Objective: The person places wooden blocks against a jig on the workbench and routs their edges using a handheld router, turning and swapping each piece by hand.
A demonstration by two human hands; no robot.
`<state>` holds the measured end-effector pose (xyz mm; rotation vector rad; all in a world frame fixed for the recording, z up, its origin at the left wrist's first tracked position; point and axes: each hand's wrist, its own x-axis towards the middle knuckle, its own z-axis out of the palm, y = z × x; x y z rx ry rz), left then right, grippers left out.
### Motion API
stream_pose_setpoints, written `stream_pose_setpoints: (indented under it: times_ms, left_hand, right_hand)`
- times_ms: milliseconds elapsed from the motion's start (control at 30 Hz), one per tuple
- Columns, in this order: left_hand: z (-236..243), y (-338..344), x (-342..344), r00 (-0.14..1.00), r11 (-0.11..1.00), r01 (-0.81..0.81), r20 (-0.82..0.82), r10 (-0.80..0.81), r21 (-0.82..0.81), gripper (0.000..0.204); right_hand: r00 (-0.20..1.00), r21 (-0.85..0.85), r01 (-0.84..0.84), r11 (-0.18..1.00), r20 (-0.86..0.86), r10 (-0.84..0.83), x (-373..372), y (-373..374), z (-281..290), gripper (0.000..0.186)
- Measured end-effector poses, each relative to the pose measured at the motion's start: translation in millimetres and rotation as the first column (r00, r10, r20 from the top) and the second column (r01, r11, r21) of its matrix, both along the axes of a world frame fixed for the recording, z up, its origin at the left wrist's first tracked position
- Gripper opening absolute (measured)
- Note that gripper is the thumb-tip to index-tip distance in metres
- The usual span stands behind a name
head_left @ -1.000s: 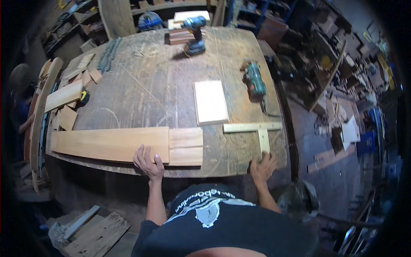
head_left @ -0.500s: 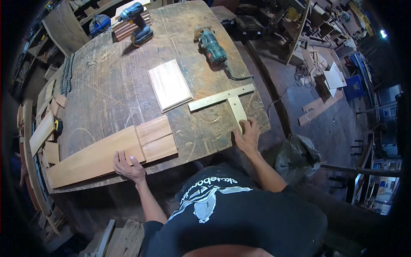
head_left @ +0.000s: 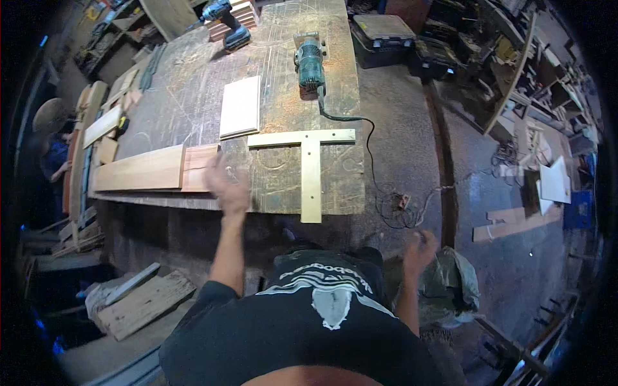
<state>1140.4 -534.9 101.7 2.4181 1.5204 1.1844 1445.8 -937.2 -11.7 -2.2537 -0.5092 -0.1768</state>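
My left hand (head_left: 225, 186), blurred, is over the right end of two flat stacked boards (head_left: 138, 167), fingers loosely outstretched; whether it touches them is unclear. My right hand (head_left: 420, 248) is off the bench's right side, fingers loosely apart, holding nothing visible. A pale wooden T-shaped piece (head_left: 310, 180) with small holes lies on the scuffed bench (head_left: 273, 174), its stem past the front edge. Behind it lie a pale rectangular board (head_left: 239, 103) and a green corded router (head_left: 311, 67). A blue cordless drill (head_left: 233, 35) stands farther back beside stacked wood pieces (head_left: 244, 14).
A co-worker (head_left: 51, 145) is at far left, beside long leaning boards (head_left: 93, 100). Tool cases (head_left: 383, 35) sit beyond the bench. A cable coil (head_left: 399, 212), a grey-green sack (head_left: 454, 286) and planks (head_left: 508, 225) are on the floor at right. Old boards (head_left: 145, 302) lie at lower left.
My right hand has let go of the T-piece and moved right, off the bench. The T-piece now overhangs the front edge. My left hand has lifted or slid rightward from the long board's middle.
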Motion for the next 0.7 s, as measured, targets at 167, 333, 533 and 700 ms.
stream_pose_setpoints:
  times_ms: [167,333,533,700]
  left_hand:
    - [0,-95,134,0.981,0.968,0.192,0.058,-0.185,-0.160,0.044]
    - [-13,-126,189,0.983,0.960,0.185,0.059,-0.176,-0.209,0.041]
    - [-41,-124,208,0.996,0.971,0.063,-0.055,-0.077,-0.230,0.044]
    - [-18,-128,253,0.999,0.977,-0.041,-0.013,0.039,-0.209,0.046]
  right_hand:
    - [0.967,-0.071,0.208,0.976,-0.135,-0.216,101,-123,1,0.031]
    - [0.898,-0.112,0.370,0.922,-0.211,-0.386,158,-209,13,0.038]
    - [0.880,-0.227,0.376,0.898,-0.215,-0.423,182,-215,-16,0.036]
    - [0.883,-0.084,0.268,0.960,-0.377,-0.280,177,-197,-55,0.041]
